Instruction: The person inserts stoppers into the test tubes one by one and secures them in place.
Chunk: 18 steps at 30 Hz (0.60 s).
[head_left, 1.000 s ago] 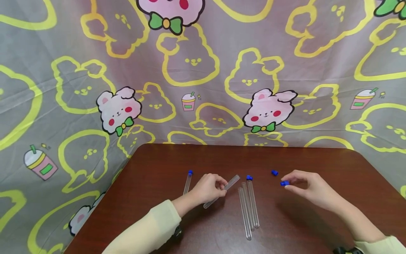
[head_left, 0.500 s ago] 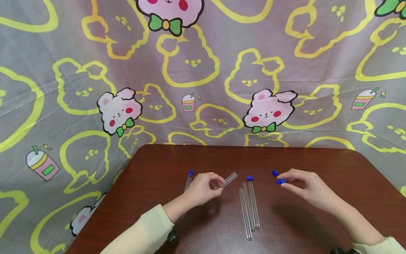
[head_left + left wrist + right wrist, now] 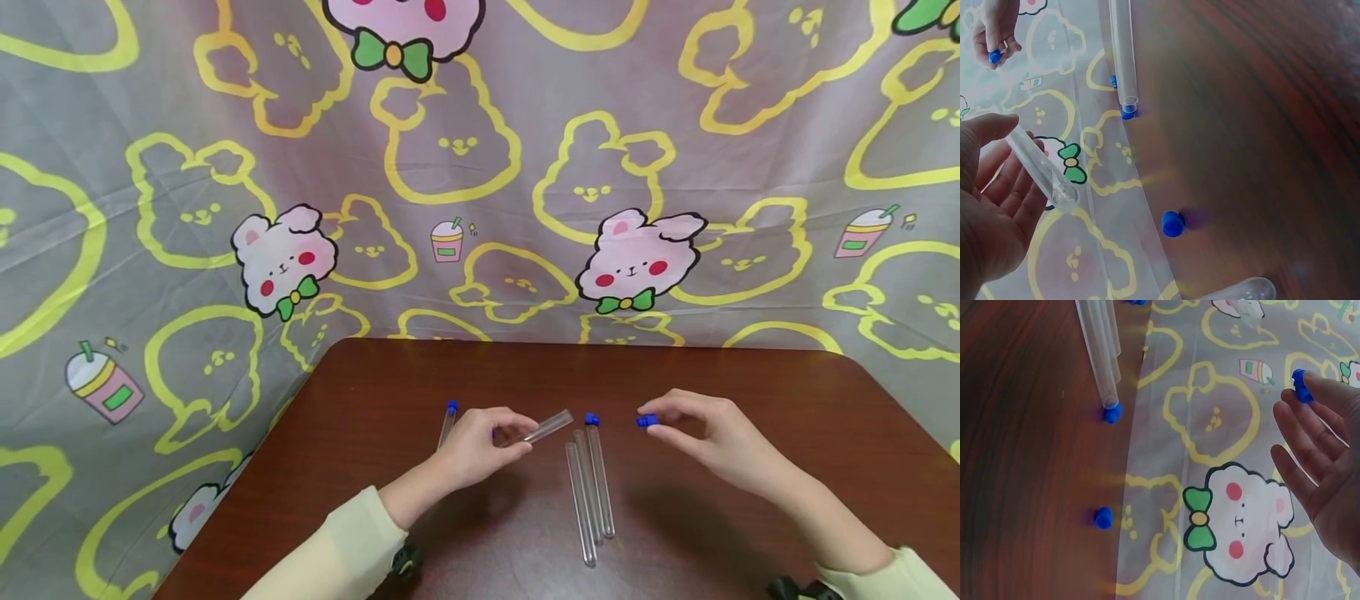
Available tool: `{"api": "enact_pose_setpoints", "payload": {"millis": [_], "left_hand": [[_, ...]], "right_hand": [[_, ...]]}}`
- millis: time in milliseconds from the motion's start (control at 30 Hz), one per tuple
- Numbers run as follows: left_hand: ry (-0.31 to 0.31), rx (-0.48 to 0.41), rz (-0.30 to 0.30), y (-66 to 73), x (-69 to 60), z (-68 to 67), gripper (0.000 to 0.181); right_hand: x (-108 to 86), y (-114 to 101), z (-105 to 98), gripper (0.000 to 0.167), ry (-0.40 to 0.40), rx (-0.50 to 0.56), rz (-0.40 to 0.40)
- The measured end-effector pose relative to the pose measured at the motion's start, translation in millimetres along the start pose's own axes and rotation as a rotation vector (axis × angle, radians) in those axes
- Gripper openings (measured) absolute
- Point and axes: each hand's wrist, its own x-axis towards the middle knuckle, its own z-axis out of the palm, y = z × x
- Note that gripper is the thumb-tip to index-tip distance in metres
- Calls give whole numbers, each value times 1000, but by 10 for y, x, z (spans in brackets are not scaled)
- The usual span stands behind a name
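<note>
My left hand [image 3: 480,446] holds a clear test tube [image 3: 549,426] tilted above the table, its open end toward the right. In the left wrist view the tube's rounded end [image 3: 1063,197] sticks out past the fingers. My right hand [image 3: 716,433] pinches a blue stopper [image 3: 647,421] between thumb and fingertips; the right wrist view shows this stopper [image 3: 1301,386] too. Stopper and held tube are apart. Several test tubes [image 3: 588,492] lie side by side between the hands, with a loose blue stopper [image 3: 592,419] at their far ends.
Left of my left hand lies a tube with a blue stopper [image 3: 452,407], partly hidden by the hand. Another blue stopper [image 3: 1172,224] lies on the table in the left wrist view. One more loose stopper [image 3: 1103,518] shows in the right wrist view. A patterned cloth [image 3: 510,167] hangs behind the table.
My right hand has moved left with its stopper, now in front of the loose one behind it. My left hand has lifted the tube off its lower position and tilted it flatter.
</note>
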Motion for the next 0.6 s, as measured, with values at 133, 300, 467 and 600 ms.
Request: {"api": "enact_pose_setpoints", "payload": {"millis": [133,300,467,600], "left_hand": [[-3,-12,12,11,-5,-9,21],[-9,-25,10,25,-29,-30,20],[-8,-36,7,27,-75,-34,20],[-2,-62,12,-5,-97,-15,20]], "right_hand": [[53,-47,25,32,3,1,26],[109,-89,62,30,8,21,18],[150,-97,124,31,1,53,0],[166,-106,166,31,-2,60,-7]]}}
